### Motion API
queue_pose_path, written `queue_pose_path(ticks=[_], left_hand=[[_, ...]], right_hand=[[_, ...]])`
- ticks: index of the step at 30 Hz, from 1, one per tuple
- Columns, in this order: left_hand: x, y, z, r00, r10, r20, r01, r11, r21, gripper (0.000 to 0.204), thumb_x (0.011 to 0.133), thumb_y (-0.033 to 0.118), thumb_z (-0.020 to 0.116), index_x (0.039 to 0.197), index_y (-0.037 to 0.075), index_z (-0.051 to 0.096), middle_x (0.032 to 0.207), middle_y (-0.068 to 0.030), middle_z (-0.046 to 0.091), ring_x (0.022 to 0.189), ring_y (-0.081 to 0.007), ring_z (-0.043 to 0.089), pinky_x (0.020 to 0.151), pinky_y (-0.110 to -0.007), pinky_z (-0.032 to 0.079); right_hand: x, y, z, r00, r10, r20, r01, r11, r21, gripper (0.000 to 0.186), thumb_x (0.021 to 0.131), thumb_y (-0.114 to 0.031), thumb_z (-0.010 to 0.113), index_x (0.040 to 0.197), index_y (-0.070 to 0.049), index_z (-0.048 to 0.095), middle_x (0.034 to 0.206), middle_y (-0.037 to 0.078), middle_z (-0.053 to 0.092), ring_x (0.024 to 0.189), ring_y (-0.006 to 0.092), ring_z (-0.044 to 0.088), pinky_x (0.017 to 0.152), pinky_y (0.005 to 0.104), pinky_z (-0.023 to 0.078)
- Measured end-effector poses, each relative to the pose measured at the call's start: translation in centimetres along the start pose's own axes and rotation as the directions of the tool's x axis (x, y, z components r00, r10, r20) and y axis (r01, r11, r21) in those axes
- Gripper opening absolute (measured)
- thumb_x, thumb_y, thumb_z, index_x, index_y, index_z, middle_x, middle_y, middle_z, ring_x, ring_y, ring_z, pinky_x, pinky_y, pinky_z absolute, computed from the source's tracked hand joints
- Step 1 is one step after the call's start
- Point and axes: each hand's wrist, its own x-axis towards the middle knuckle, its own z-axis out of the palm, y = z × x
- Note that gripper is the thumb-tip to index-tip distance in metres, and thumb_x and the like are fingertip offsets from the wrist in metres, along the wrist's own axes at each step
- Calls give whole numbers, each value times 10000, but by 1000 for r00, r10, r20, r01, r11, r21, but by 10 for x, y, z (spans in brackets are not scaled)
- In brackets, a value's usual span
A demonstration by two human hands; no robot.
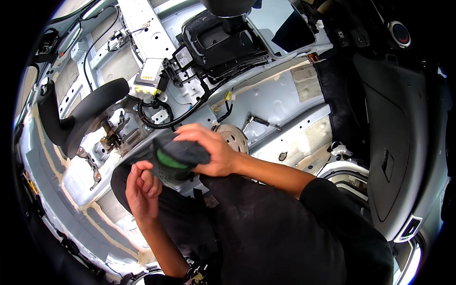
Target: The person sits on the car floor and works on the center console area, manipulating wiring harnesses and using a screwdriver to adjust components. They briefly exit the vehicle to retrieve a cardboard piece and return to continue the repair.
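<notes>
Dark clothing (280, 228) lay nearest in the head view, with both bare hands just beyond it. Right hand (216, 152) was clamped on a dark grey item (189, 151) bearing a green patch (168, 160); fingers lay over the top, with the thumb at the lower edge. Left hand (142, 187) stood just beside it, fingers curled inward; whether they pinched any part of the item could not be told. The item was held in front of the person, between the hands. In this inspector's judgement, the principal risk was a slip: a slackened thumb, with the left hand giving no sure support, could let the item drop. Secondary risk: black cabling (164, 127) and a yellow connector (228, 96) lay exposed beyond the hands, and a careless reach could snag either. A slim silver-and-black part (261, 121) on the metal floor (270, 95) could likewise be knocked by the right forearm (275, 173).
</notes>
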Motion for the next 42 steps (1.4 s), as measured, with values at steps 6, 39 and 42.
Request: queue_pose_path(ticks=[6,39,42], left_hand=[[40,-52,13,996,-1,-84,52,791,610,292,973,266,621,1072,2,698,625,85,422,548,-16,330,490,-223,255],[83,-98,32,938,-103,332,-338,-47,940,493,963,406,579,685,4,647,630,-222,589,654,-431,601,621,-497,462],[73,-102,43,897,-82,434,-435,-2,900,487,957,405,593,689,2,649,619,-225,579,630,-438,586,601,-486,453]], right_hand=[[-41,20,-82,595,324,-736,-293,940,177,644,745,-77,704,1308,-42,394,1101,131,574,936,189,609,844,295,503],[-134,205,-82,775,631,33,-497,641,-585,401,726,-289,791,1117,-227,730,1180,141,611,1020,384,643,890,466,530],[-132,202,-78,785,619,-18,-514,635,-577,412,740,-304,788,1142,-239,726,1171,137,610,1019,379,643,887,464,532]])
